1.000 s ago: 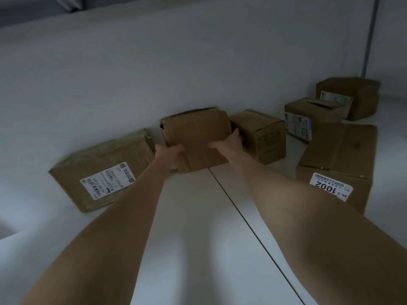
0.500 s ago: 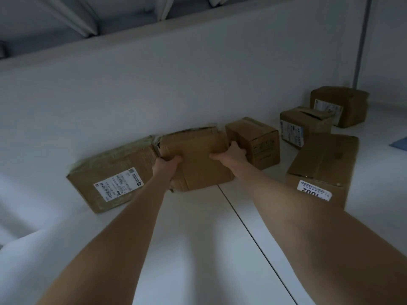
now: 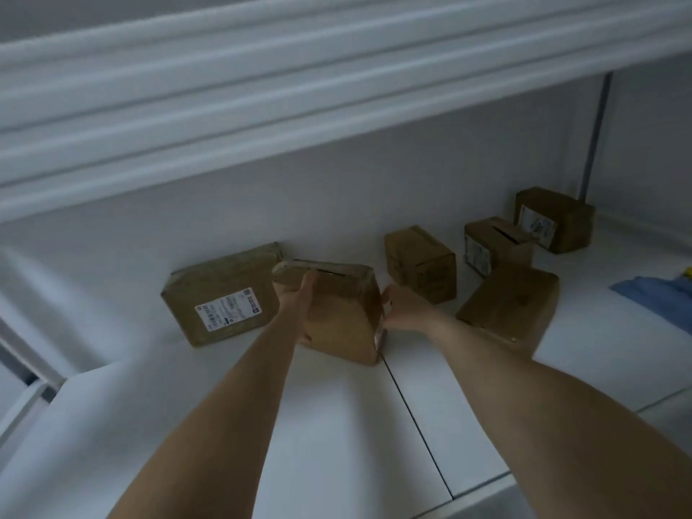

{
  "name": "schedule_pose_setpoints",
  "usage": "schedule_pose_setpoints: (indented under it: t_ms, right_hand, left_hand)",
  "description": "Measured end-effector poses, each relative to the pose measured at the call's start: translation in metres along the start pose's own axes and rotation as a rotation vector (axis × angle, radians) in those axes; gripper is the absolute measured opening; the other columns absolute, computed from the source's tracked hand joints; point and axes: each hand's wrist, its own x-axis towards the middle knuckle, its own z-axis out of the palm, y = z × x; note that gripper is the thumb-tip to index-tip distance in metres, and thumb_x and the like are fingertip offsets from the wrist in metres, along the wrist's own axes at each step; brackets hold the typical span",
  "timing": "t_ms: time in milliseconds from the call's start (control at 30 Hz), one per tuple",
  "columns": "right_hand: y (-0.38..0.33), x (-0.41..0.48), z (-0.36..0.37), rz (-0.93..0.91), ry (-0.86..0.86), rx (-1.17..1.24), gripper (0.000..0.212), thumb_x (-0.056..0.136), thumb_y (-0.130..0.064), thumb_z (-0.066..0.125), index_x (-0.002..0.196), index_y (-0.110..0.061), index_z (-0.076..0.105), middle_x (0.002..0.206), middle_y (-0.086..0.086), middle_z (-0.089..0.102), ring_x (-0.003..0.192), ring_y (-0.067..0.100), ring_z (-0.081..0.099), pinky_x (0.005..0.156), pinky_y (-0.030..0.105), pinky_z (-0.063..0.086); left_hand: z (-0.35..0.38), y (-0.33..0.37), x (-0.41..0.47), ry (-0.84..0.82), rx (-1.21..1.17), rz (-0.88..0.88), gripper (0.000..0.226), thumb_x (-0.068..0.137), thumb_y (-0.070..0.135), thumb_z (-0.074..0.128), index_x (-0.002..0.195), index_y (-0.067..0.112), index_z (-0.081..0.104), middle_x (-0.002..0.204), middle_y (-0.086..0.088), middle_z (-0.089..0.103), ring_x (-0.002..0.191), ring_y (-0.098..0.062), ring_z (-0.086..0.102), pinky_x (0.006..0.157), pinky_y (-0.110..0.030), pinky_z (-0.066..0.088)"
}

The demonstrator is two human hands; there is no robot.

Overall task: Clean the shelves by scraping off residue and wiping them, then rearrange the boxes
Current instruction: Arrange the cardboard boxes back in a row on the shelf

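A brown cardboard box (image 3: 337, 312) stands on the white shelf (image 3: 337, 425), tilted toward me. My left hand (image 3: 299, 305) grips its left side with the fingers over the top edge. My right hand (image 3: 402, 310) holds its right side. A wider box with a white label (image 3: 221, 294) lies just left of it, against the back wall. Further right sit a small box (image 3: 421, 267), a flat box (image 3: 511, 305), an open-topped box (image 3: 494, 241) and a box in the corner (image 3: 554, 219).
A blue cloth (image 3: 655, 295) lies on the shelf at the far right. The upper shelf's white underside (image 3: 299, 88) hangs low overhead. A seam (image 3: 415, 417) splits the shelf board, and its front edge (image 3: 483, 492) runs at the lower right.
The held box has come away from the wall toward me and turned, leaving a gap to the small box on its right. My view has pulled back and dropped, showing the upper shelf.
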Motion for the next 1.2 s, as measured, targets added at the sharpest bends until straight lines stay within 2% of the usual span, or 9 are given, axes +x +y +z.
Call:
schedule_pose_setpoints:
  t_ms: [100, 167, 267, 367, 467, 667, 967, 1067, 1200]
  right_hand:
    - [-0.012, 0.003, -0.015, 0.017, 0.189, 0.054, 0.016, 0.091, -0.014, 0.049, 0.098, -0.006, 0.062, 0.103, 0.011, 0.062, 0.107, 0.033, 0.059, 0.086, 0.037, 0.049]
    - [-0.02, 0.006, -0.022, 0.046, 0.27, 0.245, 0.031, 0.094, -0.022, 0.049, 0.119, -0.003, 0.051, 0.12, 0.014, 0.055, 0.114, 0.035, 0.054, 0.087, 0.042, 0.052]
    - [-0.032, 0.003, -0.018, 0.06, 0.085, 0.502, 0.055, 0.089, -0.048, 0.057, 0.129, -0.012, 0.045, 0.124, 0.007, 0.054, 0.094, 0.029, 0.064, 0.062, 0.032, 0.056]
    - [-0.035, 0.004, -0.008, 0.062, 0.02, 0.585, 0.049, 0.078, -0.046, 0.072, 0.113, -0.015, 0.057, 0.111, 0.009, 0.065, 0.086, 0.025, 0.068, 0.064, 0.034, 0.059]
    - [-0.037, 0.011, 0.0, 0.062, 0.11, 0.674, 0.057, 0.076, -0.032, 0.078, 0.12, -0.009, 0.05, 0.112, 0.01, 0.061, 0.088, 0.024, 0.066, 0.057, 0.029, 0.058]
    - [-0.045, 0.029, 0.008, 0.112, 0.164, 0.727, 0.054, 0.082, -0.014, 0.071, 0.126, -0.005, 0.043, 0.114, 0.015, 0.059, 0.091, 0.029, 0.066, 0.076, 0.04, 0.059]
    - [-0.049, 0.05, 0.014, 0.121, 0.098, 0.662, 0.061, 0.072, -0.016, 0.07, 0.127, -0.005, 0.047, 0.1, 0.016, 0.059, 0.07, 0.021, 0.056, 0.064, 0.033, 0.056]
    - [-0.037, 0.074, 0.029, 0.13, 0.094, 0.607, 0.074, 0.055, -0.028, 0.067, 0.125, -0.01, 0.05, 0.108, 0.011, 0.061, 0.089, 0.025, 0.063, 0.076, 0.038, 0.057]
    - [-0.031, 0.068, 0.03, 0.177, 0.14, 0.512, 0.026, 0.065, -0.026, 0.055, 0.082, -0.022, 0.035, 0.09, 0.011, 0.043, 0.088, 0.019, 0.043, 0.069, 0.03, 0.042]
  left_hand:
    - [0.004, 0.002, -0.006, -0.014, 0.05, -0.064, 0.113, 0.047, 0.068, 0.073, 0.143, 0.037, 0.022, 0.142, -0.008, 0.041, 0.124, -0.046, 0.043, 0.09, -0.069, 0.039]
    - [0.008, 0.001, -0.014, -0.026, 0.112, -0.078, 0.103, 0.054, 0.062, 0.073, 0.142, 0.029, 0.03, 0.143, -0.011, 0.04, 0.123, -0.046, 0.043, 0.088, -0.066, 0.043]
    - [0.016, 0.001, -0.036, -0.053, 0.146, -0.072, 0.071, 0.084, 0.047, 0.064, 0.142, 0.02, 0.033, 0.143, -0.015, 0.039, 0.122, -0.044, 0.045, 0.082, -0.054, 0.05]
    - [0.026, 0.003, -0.043, -0.114, 0.121, -0.013, 0.042, 0.095, 0.036, 0.054, 0.129, 0.013, 0.048, 0.125, -0.013, 0.054, 0.098, -0.032, 0.06, 0.065, -0.04, 0.055]
    - [0.03, 0.009, -0.046, -0.125, 0.107, 0.043, 0.011, 0.098, 0.018, 0.046, 0.1, 0.014, 0.056, 0.097, -0.009, 0.062, 0.075, -0.023, 0.061, 0.071, -0.039, 0.054]
    - [0.034, 0.011, -0.03, -0.132, 0.203, 0.144, 0.042, 0.093, -0.006, 0.039, 0.127, 0.017, 0.048, 0.097, -0.008, 0.061, 0.085, -0.023, 0.06, 0.08, -0.039, 0.052]
    - [0.037, 0.013, -0.03, -0.181, 0.228, 0.224, 0.03, 0.089, -0.009, 0.047, 0.109, 0.012, 0.054, 0.08, -0.001, 0.056, 0.071, -0.011, 0.053, 0.059, -0.019, 0.047]
    - [0.036, 0.012, -0.036, -0.163, 0.266, 0.249, 0.032, 0.089, -0.011, 0.042, 0.111, 0.009, 0.056, 0.08, 0.0, 0.055, 0.076, -0.014, 0.052, 0.06, -0.019, 0.044]
    - [0.034, 0.004, -0.042, -0.094, 0.296, 0.199, 0.028, 0.093, -0.006, 0.04, 0.075, 0.014, 0.047, 0.074, 0.001, 0.042, 0.064, -0.007, 0.038, 0.058, -0.018, 0.032]
